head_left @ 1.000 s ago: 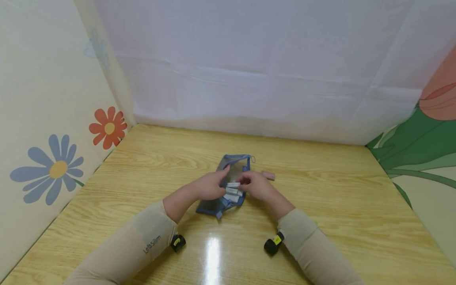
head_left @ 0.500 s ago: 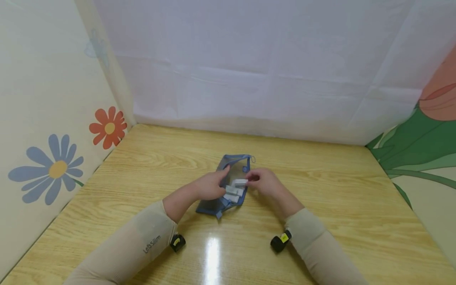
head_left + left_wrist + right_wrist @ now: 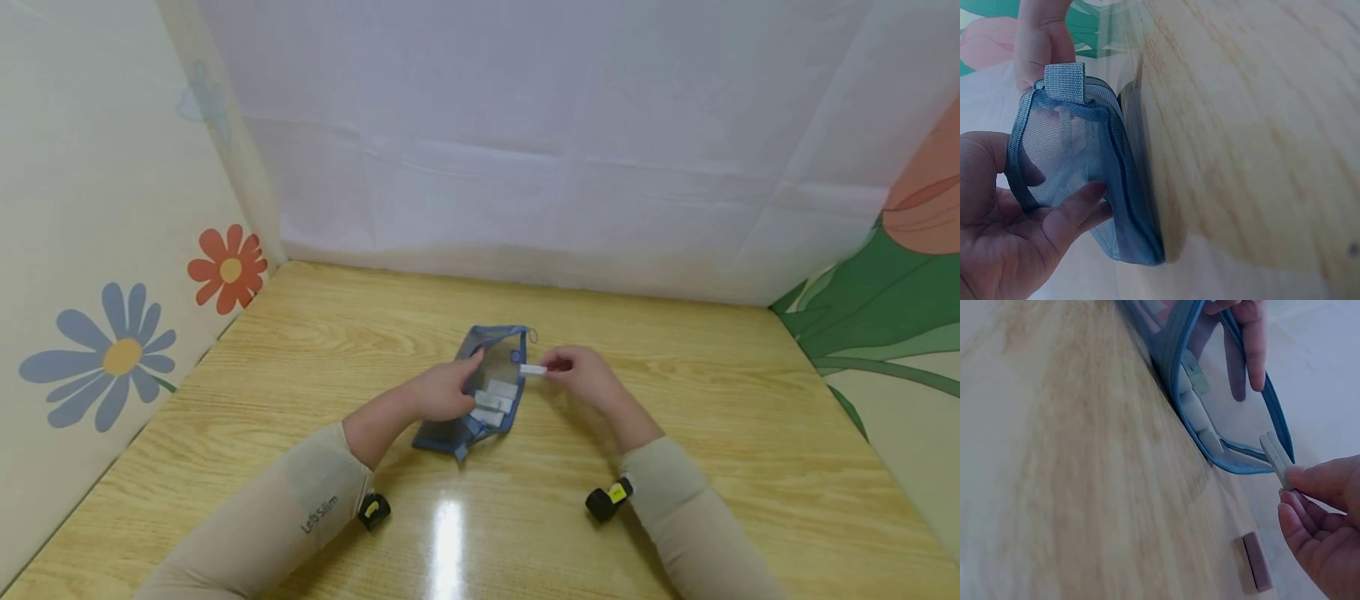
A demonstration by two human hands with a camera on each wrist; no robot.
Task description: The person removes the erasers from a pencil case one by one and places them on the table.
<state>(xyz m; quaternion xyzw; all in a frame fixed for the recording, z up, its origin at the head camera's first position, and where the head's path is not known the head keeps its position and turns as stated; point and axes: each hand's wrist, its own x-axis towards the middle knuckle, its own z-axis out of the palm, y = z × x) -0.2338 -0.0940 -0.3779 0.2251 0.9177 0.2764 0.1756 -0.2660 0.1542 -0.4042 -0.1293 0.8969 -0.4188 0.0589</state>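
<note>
A blue-edged mesh zip pouch (image 3: 442, 432) lies on the table with its mouth spread toward the right. My left hand (image 3: 444, 392) grips it by the rim, the thumb inside the mouth and other fingers against the outer mesh (image 3: 1063, 147). Several small pale blocks (image 3: 491, 406) lie inside. Just outside the mouth, my right hand (image 3: 587, 381) pinches one whitish oblong block (image 3: 1276, 460) between thumb and fingertips. Below that hand in the right wrist view, a dull pink block (image 3: 1258, 561) rests on the table; in the head view the hand hides it.
The wood-grain table (image 3: 337, 321) runs back to a white cloth (image 3: 525, 167). Flower-printed panels (image 3: 90, 208) stand at both sides. A small key ring (image 3: 533, 335) hangs from the pouch's far corner, and a fabric tab (image 3: 461, 452) sticks out at its near end.
My right hand has drawn the whitish block out of the pouch, moving right and slightly away from me. It now covers the pink block in the head view. The left hand keeps still.
</note>
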